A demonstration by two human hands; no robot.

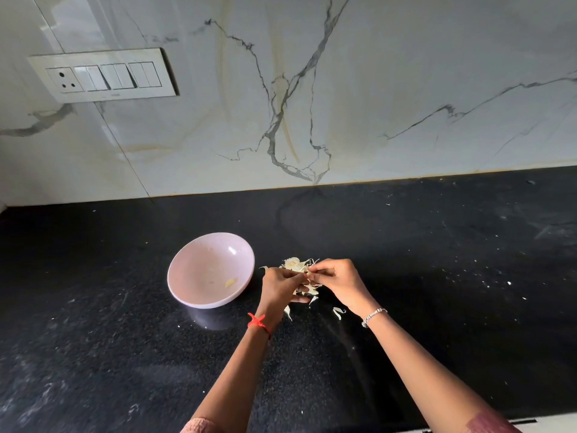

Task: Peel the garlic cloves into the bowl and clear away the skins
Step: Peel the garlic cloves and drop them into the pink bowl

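1. White papery skins (295, 264) lie heaped on the black bench (437, 276), just behind and beneath the fingers.
2. The left hand (282, 284) and right hand (338, 282) meet over the heap, fingers (318, 270) curled and pinching what looks like a garlic clove (307, 274), mostly hidden.
3. A pink bowl (190, 260) sits near the left fingers but apart from them, holding one peeled clove (231, 283).
4. Risk: a slick clove could slip from the pinch and drop into the heap, where it would be hard to find.
5. Risk: skin clinging to the fingers could ride into the bowl.
6. Risk: stray skins (337, 313) lie near the wrists, and a forearm's sweep could scatter them.
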